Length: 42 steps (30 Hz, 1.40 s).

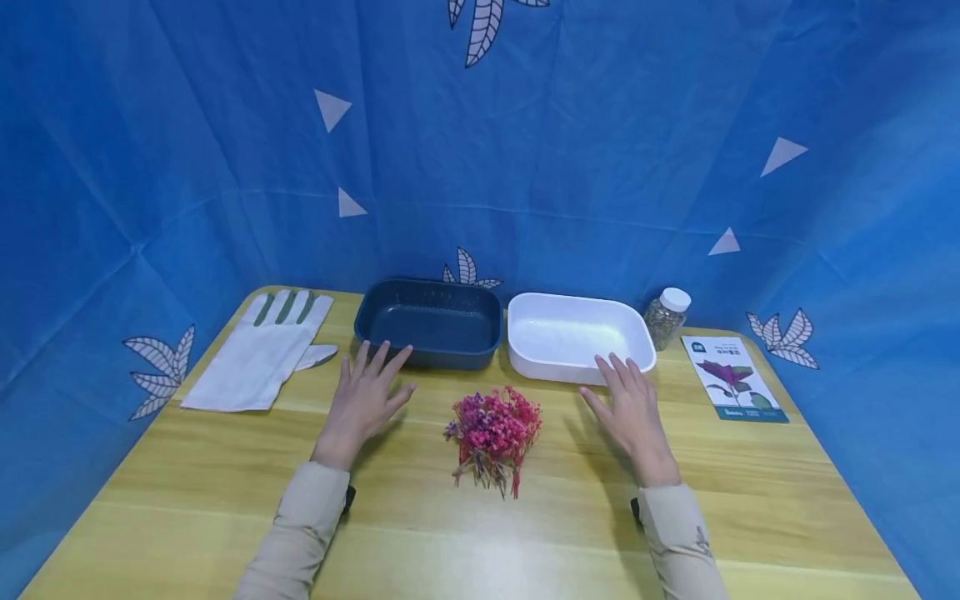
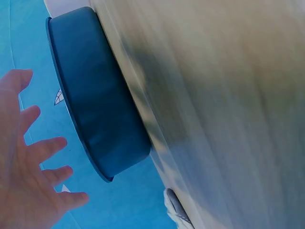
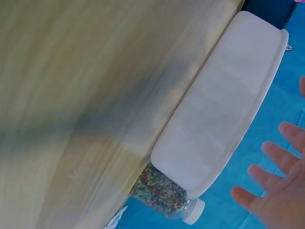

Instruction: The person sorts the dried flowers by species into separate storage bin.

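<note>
My left hand [image 1: 363, 404] is spread in the air in front of the dark blue-grey basin [image 1: 450, 360], its fingertips overlapping the near rim in the head view. On the other side, my right hand [image 1: 630, 412] hovers with fingers spread before the white basin [image 1: 555, 369]. Both hands hold nothing. Between them on the table lies a small bunch of pink and purple dried flowers [image 1: 497, 429], blossoms pointing away and stems toward me. The left wrist view shows the dark basin's side [image 2: 97, 95] beyond the spread fingers; the right wrist view shows the white basin's side [image 3: 214, 105].
White gloves [image 1: 251, 354] with green finger stripes lie at the table's left. Behind the white basin's right end stands a clear jar [image 1: 664, 320] of mixed granules with a white lid. A flower-printed packet [image 1: 735, 379] lies at right. Blue cloth [image 1: 585, 167] hangs around the table.
</note>
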Available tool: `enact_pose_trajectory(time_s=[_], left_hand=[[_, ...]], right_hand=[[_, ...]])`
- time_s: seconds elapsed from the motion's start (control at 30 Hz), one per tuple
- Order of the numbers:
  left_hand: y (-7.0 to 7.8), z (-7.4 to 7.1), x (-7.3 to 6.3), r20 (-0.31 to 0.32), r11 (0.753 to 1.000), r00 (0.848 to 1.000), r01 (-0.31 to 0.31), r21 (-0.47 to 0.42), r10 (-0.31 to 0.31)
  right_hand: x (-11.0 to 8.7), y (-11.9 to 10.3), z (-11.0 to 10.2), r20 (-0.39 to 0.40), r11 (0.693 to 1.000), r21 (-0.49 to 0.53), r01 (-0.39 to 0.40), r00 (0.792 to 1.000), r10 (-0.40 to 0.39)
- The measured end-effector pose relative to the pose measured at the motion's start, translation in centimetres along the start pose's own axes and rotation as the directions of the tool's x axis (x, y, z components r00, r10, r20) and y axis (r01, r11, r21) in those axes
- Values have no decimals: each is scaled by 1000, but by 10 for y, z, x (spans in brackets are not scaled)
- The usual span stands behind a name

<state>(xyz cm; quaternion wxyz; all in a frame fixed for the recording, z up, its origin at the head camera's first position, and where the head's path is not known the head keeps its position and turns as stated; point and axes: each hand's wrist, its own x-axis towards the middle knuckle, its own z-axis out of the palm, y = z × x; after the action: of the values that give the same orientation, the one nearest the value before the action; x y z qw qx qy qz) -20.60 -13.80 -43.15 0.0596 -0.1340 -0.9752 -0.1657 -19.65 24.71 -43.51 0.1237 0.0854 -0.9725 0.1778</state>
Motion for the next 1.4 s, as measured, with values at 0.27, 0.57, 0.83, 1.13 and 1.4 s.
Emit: enact_pose_trajectory(time_s=[0.27,0.57,0.83,1.13,1.4], left_hand=[[1,0,2,-13,1000,1000,10,-16,-10],[-1,-6,9,-82,989,995,35,-142,-47],[-13,-21,26,-172,924,972,87,-372,-161],[-37,-23,43,-237,840,909,184,-510,-344],[-52,-6,43,-150,685,856,277,-674,-494]], right_hand=[[-5,-7,2,-43,994,110,-15,999,20],[-15,-26,3,108,884,420,-206,978,176],[-29,-55,2,196,709,607,-359,932,304],[-43,-85,11,287,506,736,-450,884,368],[-60,-96,25,382,444,744,-499,863,329]])
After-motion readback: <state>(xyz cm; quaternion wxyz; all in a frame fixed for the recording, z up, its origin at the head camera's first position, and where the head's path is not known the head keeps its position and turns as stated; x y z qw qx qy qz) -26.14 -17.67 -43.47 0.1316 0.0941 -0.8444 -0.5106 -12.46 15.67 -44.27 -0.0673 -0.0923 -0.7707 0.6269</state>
